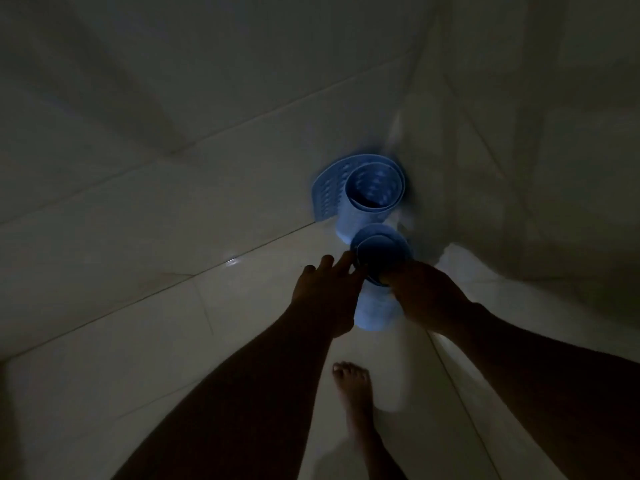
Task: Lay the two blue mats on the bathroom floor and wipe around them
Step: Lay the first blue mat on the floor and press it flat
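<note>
Two blue mats stand rolled up on end in a dim corner of the bathroom. The far rolled mat [363, 194] leans at the wall, its loose flap with holes curling out to the left. The near rolled mat [379, 251] is in front of it. My right hand [420, 292] grips the near roll from the right side. My left hand [325, 289] reaches in from the left, its straight fingertips touching the roll's top edge.
Pale floor tiles [173, 323] run to the tiled walls [242, 64] that meet in the corner behind the mats. My bare foot [353, 386] stands on the floor below the hands. The light is very low.
</note>
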